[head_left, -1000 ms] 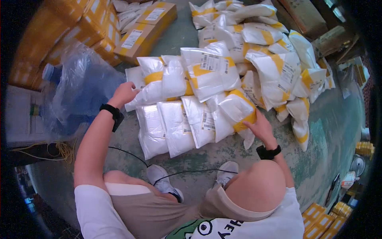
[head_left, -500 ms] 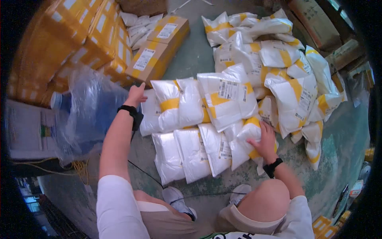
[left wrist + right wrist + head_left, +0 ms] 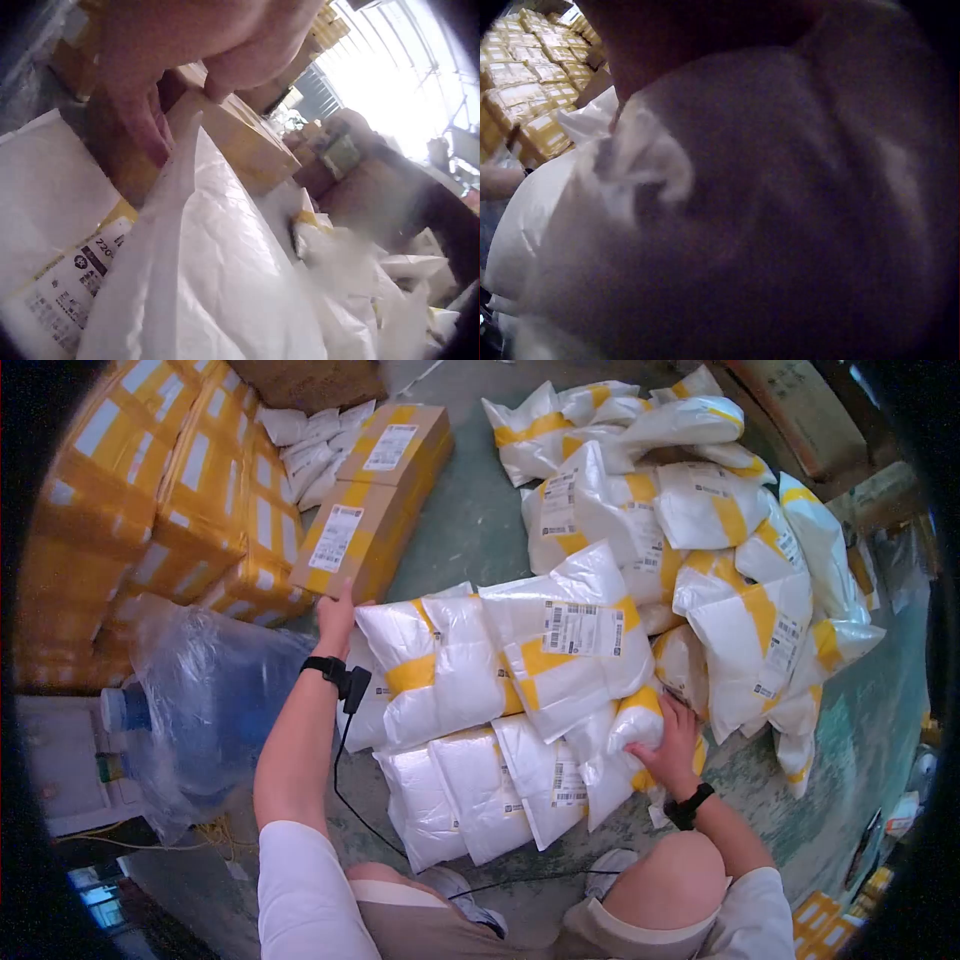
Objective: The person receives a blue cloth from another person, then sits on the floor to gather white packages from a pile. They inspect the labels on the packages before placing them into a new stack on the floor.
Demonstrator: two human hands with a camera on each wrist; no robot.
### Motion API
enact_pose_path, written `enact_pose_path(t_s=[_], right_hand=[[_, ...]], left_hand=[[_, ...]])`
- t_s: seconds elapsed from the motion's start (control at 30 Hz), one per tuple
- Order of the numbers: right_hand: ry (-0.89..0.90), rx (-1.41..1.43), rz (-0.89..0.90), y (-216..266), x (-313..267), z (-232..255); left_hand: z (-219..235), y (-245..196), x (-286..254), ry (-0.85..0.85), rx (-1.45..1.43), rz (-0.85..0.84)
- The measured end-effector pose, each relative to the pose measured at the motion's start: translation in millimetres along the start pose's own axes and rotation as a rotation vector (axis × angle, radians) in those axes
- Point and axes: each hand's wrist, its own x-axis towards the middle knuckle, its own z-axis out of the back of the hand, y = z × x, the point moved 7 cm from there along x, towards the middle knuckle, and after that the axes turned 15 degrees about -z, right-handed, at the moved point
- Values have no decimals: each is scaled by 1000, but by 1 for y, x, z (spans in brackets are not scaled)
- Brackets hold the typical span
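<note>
My left hand [image 3: 338, 622] reaches the near end of a long brown cardboard box [image 3: 375, 510], fingers extended. In the left wrist view, the fingers and thumb of that hand [image 3: 187, 105] lie spread over the box's end [image 3: 240, 142], beside a raised white package [image 3: 202, 262]. My right hand [image 3: 672, 755] grips the right end of a white package with yellow tape [image 3: 640, 728], thumb on its top. Labelled white packages [image 3: 580, 630] lie in two overlapping rows between the hands. The right wrist view is mostly dark and blurred.
Taped yellow-and-brown cartons [image 3: 200, 490] are stacked at the left, above a blue plastic bottle in clear wrap [image 3: 210, 700]. More white packages [image 3: 700, 510] are heaped at the right. A black cable [image 3: 350, 790] hangs from the left wrist.
My left hand has moved from the left edge of the packages up to the cardboard box's near end. My right hand stays at the same package. The head view has shifted.
</note>
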Motion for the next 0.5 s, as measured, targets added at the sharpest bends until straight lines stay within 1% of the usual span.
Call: enact_pose_path(t_s=[0.03,0.07,0.13,0.17,0.23,0.27,0.33,0.37,0.43,0.47,0.5], right_hand=[[-3,-1,1,0,0,0],[-8,0,4,0,2,-1],[-12,7,7,0,2,-2],[-17,15,6,-1,0,-2],[-36,22,27,1,0,1],[-61,30,53,2,0,4],[-64,13,52,1,0,4],[-61,-5,57,0,1,2],[-64,13,61,0,2,1],[-50,24,66,-2,2,2],[-53,19,49,-4,4,4]], left_hand=[[-9,-3,-1,27,-65,-19],[-14,-5,0,21,-67,-15],[-40,-13,3,192,-6,-42],[-48,-16,5,196,-5,-36],[-81,-34,13,421,53,-160],[-94,-40,19,428,52,-163],[-128,-38,24,622,66,11],[-139,-41,26,629,64,-3],[-165,-44,28,652,-185,22],[-172,-39,26,632,-105,-23],[-181,-38,24,650,-107,-20]])
